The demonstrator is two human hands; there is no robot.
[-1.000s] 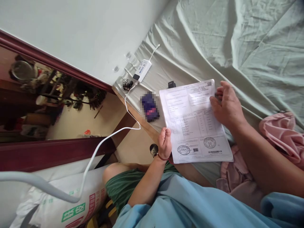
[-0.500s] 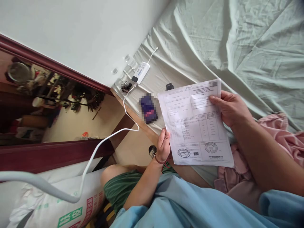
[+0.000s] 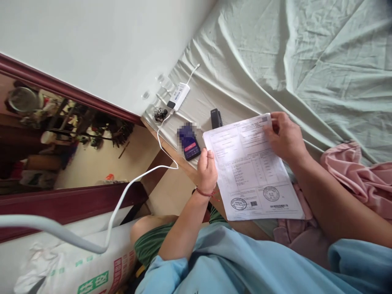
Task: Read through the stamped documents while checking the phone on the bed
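A printed paper form [image 3: 248, 163] with a table and two round-edged stamps is held up in front of me, tilted; it looks like more than one sheet. My left hand [image 3: 207, 171] is closed on its left edge, thumb on top. At the upper right corner, my right hand [image 3: 286, 136] pinches the paper between thumb and bent fingers. Just beyond the top edge lies a black object [image 3: 216, 118] resembling a stapler, partly covered by the paper. A phone [image 3: 190, 145] with a lit, partly blurred screen rests left of the form.
A white power strip [image 3: 180, 97] with a white cable [image 3: 128, 183] lies near the wall, beside dark small items [image 3: 160, 114] and clear cups [image 3: 165, 80]. Pale green sheet [image 3: 306, 61] covers the bed. Pink cloth [image 3: 352, 175] lies right; a white printed sack [image 3: 92, 261] stands lower left.
My right hand has shifted left along the paper's top corner, and its fingers are more bent. The left hand is slightly higher on the edge. More of the black object shows.
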